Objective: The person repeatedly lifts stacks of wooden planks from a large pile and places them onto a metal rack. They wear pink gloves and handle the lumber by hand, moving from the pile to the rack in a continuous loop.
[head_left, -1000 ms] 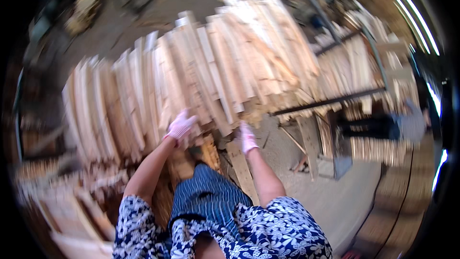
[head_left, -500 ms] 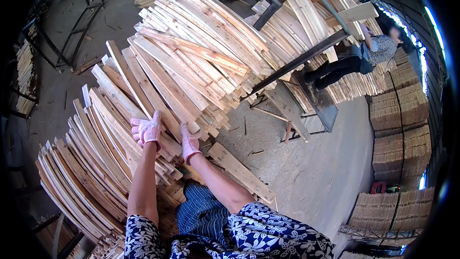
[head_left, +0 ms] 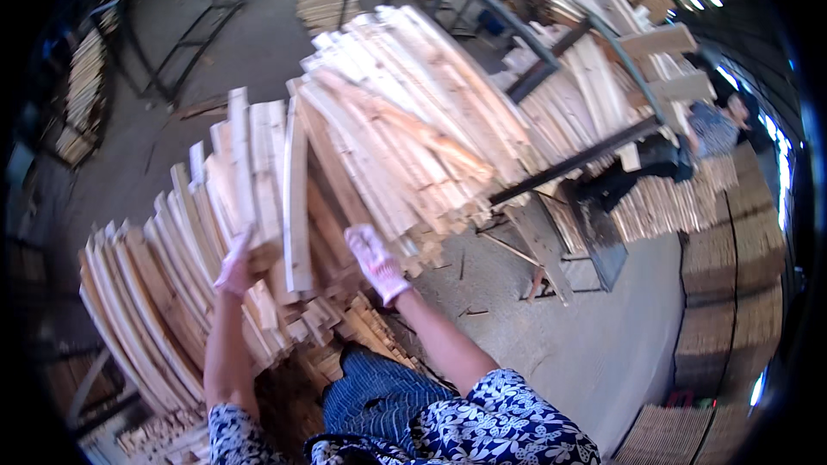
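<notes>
Long pale wooden boards (head_left: 297,198) lie side by side, their near ends between my two hands. My left hand (head_left: 234,269), in a pink-and-white glove, is against the left side of these boards, beside a board (head_left: 242,159) that sticks up higher. Motion blur smears its fingers, so its grip is unclear. My right hand (head_left: 376,263), gloved the same way, is to the right of the boards with its fingers stretched out and nothing held. Darker boards (head_left: 332,224) lie between it and the upright pale board.
More boards (head_left: 138,293) are stacked to the left, and a big pile (head_left: 413,103) reaches away to the right. A dark metal frame (head_left: 577,159) crosses the far pile. A co-worker (head_left: 711,131) is there, near tall bundled stacks (head_left: 732,267). Grey floor (head_left: 560,362) stretches at the right.
My hands have moved apart, the left to the left and the right to the right. Boards between them have turned more upright. The view has shifted, and the scene sits lower and further right.
</notes>
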Tool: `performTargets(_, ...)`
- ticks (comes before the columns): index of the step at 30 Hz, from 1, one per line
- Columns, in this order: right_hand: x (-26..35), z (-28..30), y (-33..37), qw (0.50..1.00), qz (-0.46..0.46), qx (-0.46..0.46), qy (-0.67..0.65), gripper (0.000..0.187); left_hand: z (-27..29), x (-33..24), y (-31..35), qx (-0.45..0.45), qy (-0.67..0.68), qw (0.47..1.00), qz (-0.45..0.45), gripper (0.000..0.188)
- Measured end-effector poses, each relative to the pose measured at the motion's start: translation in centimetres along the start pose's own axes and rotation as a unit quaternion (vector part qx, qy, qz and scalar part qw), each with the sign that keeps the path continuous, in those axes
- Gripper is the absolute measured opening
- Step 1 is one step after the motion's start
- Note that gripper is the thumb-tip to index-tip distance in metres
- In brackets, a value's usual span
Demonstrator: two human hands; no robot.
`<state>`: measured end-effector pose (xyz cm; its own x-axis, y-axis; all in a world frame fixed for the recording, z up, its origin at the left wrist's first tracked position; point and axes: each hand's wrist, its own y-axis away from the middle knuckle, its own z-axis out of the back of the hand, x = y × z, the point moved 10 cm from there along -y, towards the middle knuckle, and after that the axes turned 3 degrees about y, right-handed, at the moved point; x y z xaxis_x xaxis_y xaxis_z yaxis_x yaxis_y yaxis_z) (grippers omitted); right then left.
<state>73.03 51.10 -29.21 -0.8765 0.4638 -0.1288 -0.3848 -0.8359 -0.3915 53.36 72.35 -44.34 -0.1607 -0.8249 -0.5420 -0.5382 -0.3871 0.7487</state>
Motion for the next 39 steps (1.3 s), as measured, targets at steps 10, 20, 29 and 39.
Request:
performTargets(10,6.4,-9.1,-1.5,0.844,-0.263,0.308,-0.351,0.105,-5.8,1.3,3.4,-0.031,-0.050,0.996,-0.061,0.128)
performTargets(20,8.3,-1.9,9.1,0.309,-0.384,0.416,-0.764,0.067,-5.1,14.2,14.5,0.049,0.081,0.995,-0.025,0.081)
performTargets(29,12.6,1.7,6.4,0.511,-0.272,0.380,-0.721,0.052,-2.2,7.3,24.3,-0.134,-0.182,0.968,-0.115,0.094)
performTargets(39,29.1,21.6,-1.8,0.495,0.067,0.402,-0.767,0.088,3.2,2.5,43.9,-0.182,0.063,0.854,-0.484,0.109)
